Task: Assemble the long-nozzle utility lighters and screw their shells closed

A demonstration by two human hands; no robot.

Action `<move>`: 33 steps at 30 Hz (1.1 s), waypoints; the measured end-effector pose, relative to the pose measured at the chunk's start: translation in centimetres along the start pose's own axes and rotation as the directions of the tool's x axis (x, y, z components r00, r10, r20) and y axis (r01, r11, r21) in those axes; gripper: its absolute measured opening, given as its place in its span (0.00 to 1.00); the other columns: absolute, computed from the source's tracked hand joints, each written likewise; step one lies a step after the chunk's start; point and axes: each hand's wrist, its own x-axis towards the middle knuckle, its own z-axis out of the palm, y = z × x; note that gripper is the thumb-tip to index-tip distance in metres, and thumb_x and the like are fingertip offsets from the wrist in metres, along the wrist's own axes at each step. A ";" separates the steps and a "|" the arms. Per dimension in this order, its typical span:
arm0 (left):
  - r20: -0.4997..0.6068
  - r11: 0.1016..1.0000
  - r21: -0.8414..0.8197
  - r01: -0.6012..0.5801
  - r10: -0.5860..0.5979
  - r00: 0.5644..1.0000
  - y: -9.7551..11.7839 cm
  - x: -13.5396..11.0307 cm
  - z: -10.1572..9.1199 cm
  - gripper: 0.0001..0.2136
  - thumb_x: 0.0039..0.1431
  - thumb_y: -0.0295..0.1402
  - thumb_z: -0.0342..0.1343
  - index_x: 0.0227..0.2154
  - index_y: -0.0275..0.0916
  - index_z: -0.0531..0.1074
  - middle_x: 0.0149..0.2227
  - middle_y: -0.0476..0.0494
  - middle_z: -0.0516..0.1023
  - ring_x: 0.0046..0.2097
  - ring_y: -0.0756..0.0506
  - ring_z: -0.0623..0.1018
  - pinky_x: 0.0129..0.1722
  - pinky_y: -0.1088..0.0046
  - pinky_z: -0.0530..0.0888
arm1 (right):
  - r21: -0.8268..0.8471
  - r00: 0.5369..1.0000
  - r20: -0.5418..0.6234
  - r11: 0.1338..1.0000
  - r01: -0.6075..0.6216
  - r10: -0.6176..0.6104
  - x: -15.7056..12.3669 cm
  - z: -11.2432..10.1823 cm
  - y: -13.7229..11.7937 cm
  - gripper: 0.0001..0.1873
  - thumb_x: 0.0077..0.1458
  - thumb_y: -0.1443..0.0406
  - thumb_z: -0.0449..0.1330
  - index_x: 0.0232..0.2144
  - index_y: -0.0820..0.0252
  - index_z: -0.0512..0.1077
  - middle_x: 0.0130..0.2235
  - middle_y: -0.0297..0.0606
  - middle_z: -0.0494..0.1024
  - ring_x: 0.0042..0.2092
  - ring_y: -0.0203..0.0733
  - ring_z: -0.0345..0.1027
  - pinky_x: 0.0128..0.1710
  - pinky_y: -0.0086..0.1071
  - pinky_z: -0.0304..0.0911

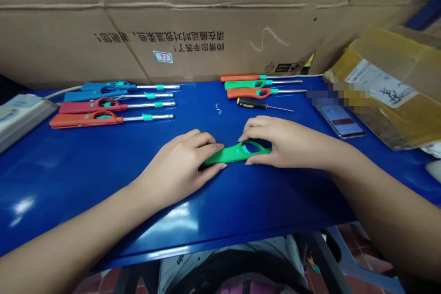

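Observation:
A green long-necked lighter (230, 153) lies level just over or on the blue table, between both hands. My left hand (193, 158) is closed around its handle end, thumb on the near side. My right hand (267, 144) grips the other end, by the trigger opening with its turquoise trigger; the palm hides whatever sticks out beyond. Behind the hands lies a black and yellow screwdriver (253, 103). Past it rest an orange lighter (248, 93), a green lighter (246, 84) and another orange lighter (241, 78), side by side.
To the left, several lighters lie in a row, among them a red one (89, 106) and an orange one (84, 119). Small white bits (218, 109) lie mid-table. A phone (339, 117) rests by a taped box (389, 87). A large carton (138, 23) walls the back; a power strip (25, 117) sits left.

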 end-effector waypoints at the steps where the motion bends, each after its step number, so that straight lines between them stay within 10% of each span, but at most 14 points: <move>1: -0.004 1.000 -0.006 0.002 -0.002 1.000 0.0 0.0 0.1 0.15 0.67 0.39 0.56 0.51 0.37 0.77 0.43 0.40 0.78 0.44 0.41 0.76 0.44 0.62 0.75 | -0.004 1.000 -0.001 1.000 -0.004 0.004 0.0 0.0 0.0 0.19 0.55 0.57 0.68 0.46 0.60 0.77 0.46 0.42 0.77 0.50 0.49 0.71 0.50 0.41 0.66; 33: -0.024 1.000 0.021 -0.011 0.012 1.000 -0.1 0.0 0.8 0.14 0.72 0.35 0.48 0.52 0.35 0.72 0.44 0.39 0.76 0.45 0.40 0.76 0.45 0.61 0.75 | 0.010 0.998 0.041 0.999 0.039 -0.039 0.0 0.0 -1.1 0.15 0.66 0.60 0.56 0.52 0.55 0.74 0.44 0.38 0.75 0.42 0.43 0.71 0.41 0.35 0.62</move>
